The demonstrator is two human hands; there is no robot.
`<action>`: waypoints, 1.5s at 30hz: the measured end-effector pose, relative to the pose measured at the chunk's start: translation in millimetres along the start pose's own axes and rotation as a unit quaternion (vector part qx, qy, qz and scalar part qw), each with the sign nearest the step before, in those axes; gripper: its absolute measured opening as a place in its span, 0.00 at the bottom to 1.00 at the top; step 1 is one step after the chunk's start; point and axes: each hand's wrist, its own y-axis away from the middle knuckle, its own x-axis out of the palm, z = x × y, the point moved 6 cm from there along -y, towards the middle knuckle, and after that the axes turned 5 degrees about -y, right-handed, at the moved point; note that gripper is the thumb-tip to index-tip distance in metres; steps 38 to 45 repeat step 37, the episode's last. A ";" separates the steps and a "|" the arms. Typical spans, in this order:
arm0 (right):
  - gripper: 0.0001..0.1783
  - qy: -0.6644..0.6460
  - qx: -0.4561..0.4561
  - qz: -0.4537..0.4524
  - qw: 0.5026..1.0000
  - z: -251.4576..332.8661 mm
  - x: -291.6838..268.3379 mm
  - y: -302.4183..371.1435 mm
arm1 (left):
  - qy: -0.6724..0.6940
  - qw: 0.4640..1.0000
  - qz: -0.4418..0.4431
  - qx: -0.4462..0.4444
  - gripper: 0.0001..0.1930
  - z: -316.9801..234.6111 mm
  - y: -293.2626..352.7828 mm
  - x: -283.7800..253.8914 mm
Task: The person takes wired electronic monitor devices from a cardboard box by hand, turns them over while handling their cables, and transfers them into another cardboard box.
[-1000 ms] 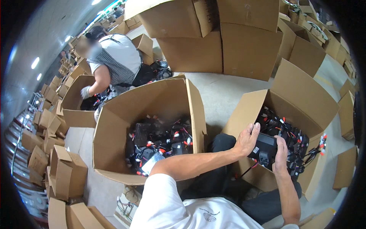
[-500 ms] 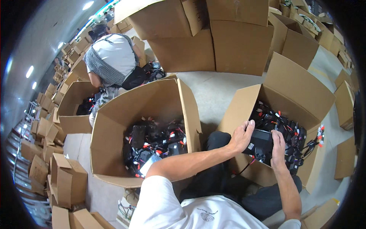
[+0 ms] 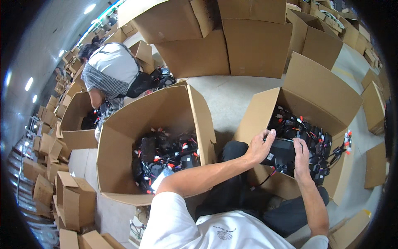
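Both hands on one black unit [image 3: 283, 152] at right of frame; left hand [image 3: 259, 148] gripping its near end, right hand [image 3: 300, 154] fingers wrapped over top. Looks mid-lift out of the right box [image 3: 327, 95]; next it needs its cable [image 3: 261, 181] kept free

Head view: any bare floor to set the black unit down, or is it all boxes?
Bare concrete floor shows between the left open box, the right open box and the stacked boxes behind. Both open boxes are packed with black wired units; both hands hold one.
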 end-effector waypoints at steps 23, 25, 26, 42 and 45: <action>0.30 0.110 -0.121 0.038 0.986 64.1 -10.2 -12.4 | -0.123 0.940 0.317 -0.011 0.40 -37.8 21.9 8.0; 0.30 0.005 -0.095 0.077 0.992 71.0 -9.3 -13.9 | -0.116 0.955 0.273 0.020 0.41 -59.7 28.2 4.7; 0.27 -0.036 -0.103 0.075 0.991 72.9 -20.3 -17.7 | -0.065 0.966 0.249 0.003 0.40 -62.4 29.3 6.0; 0.68 -0.087 -0.066 0.280 0.954 25.5 18.1 19.6 | 0.376 0.910 0.141 -0.097 0.40 -6.7 -0.6 4.2; 0.68 -0.087 -0.066 0.280 0.954 25.5 18.1 19.6 | 0.376 0.910 0.141 -0.097 0.40 -6.7 -0.6 4.2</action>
